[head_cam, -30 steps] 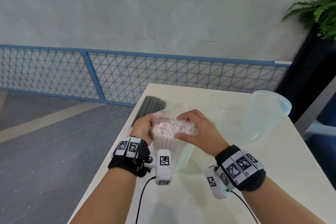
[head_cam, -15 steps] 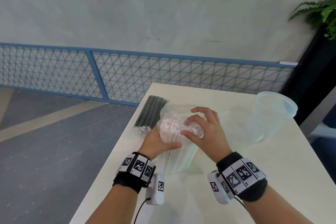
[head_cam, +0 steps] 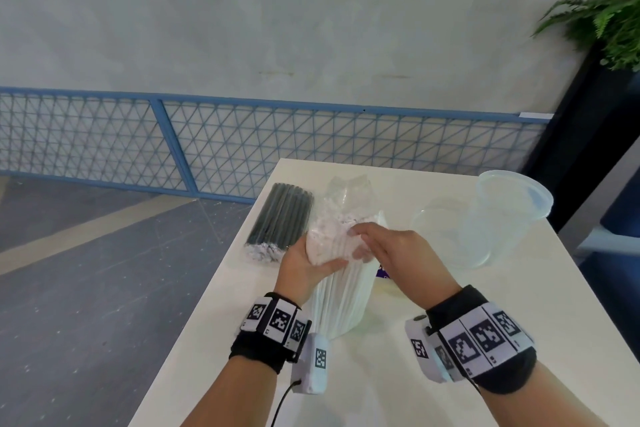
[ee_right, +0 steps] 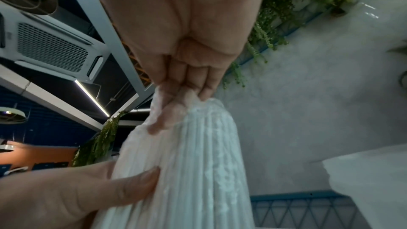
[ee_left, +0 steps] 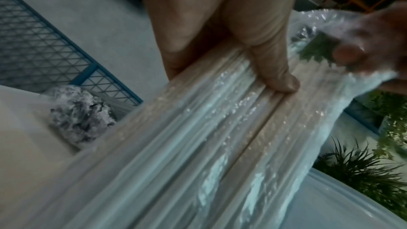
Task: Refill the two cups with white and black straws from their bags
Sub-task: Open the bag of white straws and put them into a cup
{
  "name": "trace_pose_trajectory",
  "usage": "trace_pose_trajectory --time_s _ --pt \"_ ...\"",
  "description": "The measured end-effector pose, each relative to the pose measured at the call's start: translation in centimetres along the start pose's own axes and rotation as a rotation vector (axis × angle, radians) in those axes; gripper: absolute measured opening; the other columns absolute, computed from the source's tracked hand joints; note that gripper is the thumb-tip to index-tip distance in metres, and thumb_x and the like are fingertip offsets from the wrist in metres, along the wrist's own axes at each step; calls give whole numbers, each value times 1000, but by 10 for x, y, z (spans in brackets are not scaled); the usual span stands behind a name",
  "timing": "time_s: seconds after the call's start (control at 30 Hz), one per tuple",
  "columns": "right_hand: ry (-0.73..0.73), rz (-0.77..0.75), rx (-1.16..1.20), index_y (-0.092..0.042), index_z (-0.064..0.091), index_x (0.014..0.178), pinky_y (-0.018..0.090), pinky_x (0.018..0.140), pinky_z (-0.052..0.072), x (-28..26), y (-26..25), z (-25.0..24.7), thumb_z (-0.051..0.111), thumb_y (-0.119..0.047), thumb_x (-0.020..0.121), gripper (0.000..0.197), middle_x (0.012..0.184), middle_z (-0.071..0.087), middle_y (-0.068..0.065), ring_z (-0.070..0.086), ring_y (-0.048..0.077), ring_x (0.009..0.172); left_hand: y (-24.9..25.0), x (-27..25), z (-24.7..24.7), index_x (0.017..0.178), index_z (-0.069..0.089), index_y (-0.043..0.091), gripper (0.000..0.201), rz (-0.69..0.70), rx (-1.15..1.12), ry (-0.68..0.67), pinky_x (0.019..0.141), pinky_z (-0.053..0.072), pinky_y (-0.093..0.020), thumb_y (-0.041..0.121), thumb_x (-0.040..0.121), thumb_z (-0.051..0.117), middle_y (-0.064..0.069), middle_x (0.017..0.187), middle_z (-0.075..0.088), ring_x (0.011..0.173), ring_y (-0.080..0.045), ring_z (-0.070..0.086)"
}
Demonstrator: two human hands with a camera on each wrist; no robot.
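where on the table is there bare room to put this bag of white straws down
Bare tabletop lies near you, between the wrists, and right of the cups. The far left is crowded: the black straws lie beside the white straw bag.

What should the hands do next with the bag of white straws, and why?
Probably pull a bunch of straws up and out. The left hand grips the bag of white straws standing on the table, the right hand's fingers pinch at its top, and both clear cups look empty.
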State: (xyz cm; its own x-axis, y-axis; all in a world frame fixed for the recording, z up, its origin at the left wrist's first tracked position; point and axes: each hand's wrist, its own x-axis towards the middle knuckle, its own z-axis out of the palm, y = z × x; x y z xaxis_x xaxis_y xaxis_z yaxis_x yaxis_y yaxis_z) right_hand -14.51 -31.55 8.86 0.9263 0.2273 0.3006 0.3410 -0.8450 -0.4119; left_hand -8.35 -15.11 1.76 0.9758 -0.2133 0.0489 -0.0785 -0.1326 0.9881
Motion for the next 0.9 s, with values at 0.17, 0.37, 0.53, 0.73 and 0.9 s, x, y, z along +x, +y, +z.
trace_pose_trajectory --time_s 0.17,0.37,0.53,0.73,0.9 --pt "42 25 -29 -14 60 121 26 86 49 10 -6 -8 59 -6 85 36 114 62 5 61 21 98 7 -1 2 104 50 28 58 38 135 -147 70 43 0 15 61 85 21 95 58 91 8 54" --pt "-167 13 -155 -17 41 137 18 96 37 25 -12 -5 62 -17 84 58 141 41 -2 44 15 125 5 -1 0 124 48 20 80 44 150 -175 88 44 -13 15 55 88 16 109 61 109 -6 55" --pt "-205 25 -228 -15 41 137 19 100 33 33 -12 1 63 -27 85 57 141 42 -1 42 16 124 7 2 -1 118 48 31 73 52 180 -223 89 41 -15 18 57 87 13 114 61 110 -4 55" --pt "-253 61 -328 -18 35 141 24 102 35 35 -12 4 61 -21 86 60 143 39 4 41 20 125 1 2 3 116 46 30 70 15 171 -223 76 40 -5 17 60 86 17 107 59 102 2 54" --pt "-223 124 -259 -13 41 136 24 100 41 37 -8 5 60 -17 87 53 134 48 6 50 19 120 -1 0 3 110 52 29 61 -6 148 -247 70 41 3 12 61 85 20 100 60 97 7 54"
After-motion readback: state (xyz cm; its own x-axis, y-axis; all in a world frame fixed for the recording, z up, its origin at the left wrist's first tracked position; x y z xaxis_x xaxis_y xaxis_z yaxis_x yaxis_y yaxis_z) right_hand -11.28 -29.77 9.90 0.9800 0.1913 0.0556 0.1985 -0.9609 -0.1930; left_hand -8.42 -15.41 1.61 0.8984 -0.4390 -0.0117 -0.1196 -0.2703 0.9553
